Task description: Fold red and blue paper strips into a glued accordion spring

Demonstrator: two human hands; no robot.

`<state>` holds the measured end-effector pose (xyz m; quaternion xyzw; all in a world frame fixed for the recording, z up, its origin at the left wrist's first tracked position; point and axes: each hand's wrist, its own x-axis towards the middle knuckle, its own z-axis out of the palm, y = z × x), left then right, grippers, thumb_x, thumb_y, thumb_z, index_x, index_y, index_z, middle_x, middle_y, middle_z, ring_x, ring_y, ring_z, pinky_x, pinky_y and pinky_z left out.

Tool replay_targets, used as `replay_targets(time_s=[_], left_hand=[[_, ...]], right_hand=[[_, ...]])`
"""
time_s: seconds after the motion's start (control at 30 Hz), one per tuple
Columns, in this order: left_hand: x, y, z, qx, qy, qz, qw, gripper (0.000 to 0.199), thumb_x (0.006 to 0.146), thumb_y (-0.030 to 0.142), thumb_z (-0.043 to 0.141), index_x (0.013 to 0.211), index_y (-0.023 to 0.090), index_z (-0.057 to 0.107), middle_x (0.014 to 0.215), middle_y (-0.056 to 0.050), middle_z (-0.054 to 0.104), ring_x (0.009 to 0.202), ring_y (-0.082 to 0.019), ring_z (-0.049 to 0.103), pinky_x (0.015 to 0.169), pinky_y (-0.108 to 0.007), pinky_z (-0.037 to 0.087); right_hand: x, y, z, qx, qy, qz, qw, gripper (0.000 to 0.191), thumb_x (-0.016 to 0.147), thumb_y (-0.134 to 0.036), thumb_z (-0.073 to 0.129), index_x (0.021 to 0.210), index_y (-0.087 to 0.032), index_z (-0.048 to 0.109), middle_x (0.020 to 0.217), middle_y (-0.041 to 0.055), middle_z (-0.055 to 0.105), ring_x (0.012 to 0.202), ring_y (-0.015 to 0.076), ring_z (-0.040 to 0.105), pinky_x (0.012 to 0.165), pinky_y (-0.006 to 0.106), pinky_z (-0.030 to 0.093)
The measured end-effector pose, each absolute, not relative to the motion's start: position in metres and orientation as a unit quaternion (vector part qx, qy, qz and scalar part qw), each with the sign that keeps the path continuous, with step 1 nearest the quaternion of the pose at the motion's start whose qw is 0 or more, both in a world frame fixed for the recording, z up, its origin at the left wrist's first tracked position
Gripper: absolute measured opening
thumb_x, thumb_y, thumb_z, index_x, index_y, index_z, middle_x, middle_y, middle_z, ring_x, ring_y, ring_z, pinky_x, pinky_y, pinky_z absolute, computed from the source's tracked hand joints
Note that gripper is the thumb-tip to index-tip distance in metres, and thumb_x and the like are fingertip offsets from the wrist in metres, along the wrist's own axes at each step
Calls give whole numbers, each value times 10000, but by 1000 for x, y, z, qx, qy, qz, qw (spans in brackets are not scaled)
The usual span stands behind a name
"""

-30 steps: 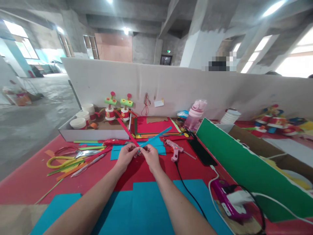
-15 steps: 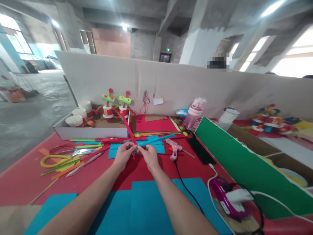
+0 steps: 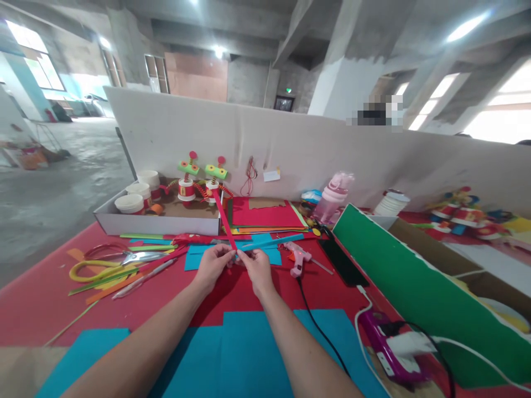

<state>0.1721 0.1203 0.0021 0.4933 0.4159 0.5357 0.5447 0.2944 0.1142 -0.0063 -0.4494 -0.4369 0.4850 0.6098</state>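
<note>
Red strip (image 3: 225, 221) and blue strip (image 3: 286, 240) cross between left hand (image 3: 213, 266) and right hand (image 3: 257, 269), both reaching forward, thumbs and fingers pinching them.

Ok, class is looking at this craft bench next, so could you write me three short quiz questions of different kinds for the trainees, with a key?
1. Which of these lies nearest the right hand?
a) the black phone
b) the pink bottle
c) the pink glue gun

2. True or false: the scissors lie on the red table, outside the white box.

3. Fill in the missing colour: the left hand and the right hand have their fingertips together where a red strip and a ____ strip meet.

Key: 1 c; 2 true; 3 blue
</note>
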Motion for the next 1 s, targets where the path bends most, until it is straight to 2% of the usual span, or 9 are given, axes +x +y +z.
replay_targets(time_s=[0.17,0.33,0.53,0.7,1.0], left_hand=[[170,122,1,458,419,542,566,280,614,374,755,668,140,610,472,20,551,436,-87,467,425,-198,373],[170,121,2,432,410,541,594,290,586,365,773,675,143,609,481,23,559,424,-86,468,422,-204,380],[171,120,4,446,411,539,585,278,593,365,766,644,140,610,481,15,565,424,-79,467,434,-199,364],[172,121,1,442,405,545,586,211,578,297,751,634,145,615,471,15,569,412,-86,470,428,-207,365],[172,123,-5,442,410,551,577,254,578,334,784,669,134,655,504,6,592,419,-84,477,427,-211,382]], right_hand=[[298,117,-9,-422,-423,527,604,231,629,-374,717,693,-184,603,643,3,656,608,169,623,650,317,530],[298,118,-12,-382,-377,580,612,267,629,-403,726,702,-187,586,659,-4,637,604,146,604,629,305,535],[296,119,-17,-388,-374,582,609,345,569,-448,787,688,-187,593,596,-18,616,568,140,593,621,303,540],[297,115,-10,-396,-400,573,595,332,612,-435,769,801,-188,652,653,-20,628,586,117,587,633,268,533],[299,113,-5,-395,-406,577,589,318,596,-405,780,788,-197,636,704,-20,633,609,113,578,650,268,530]])
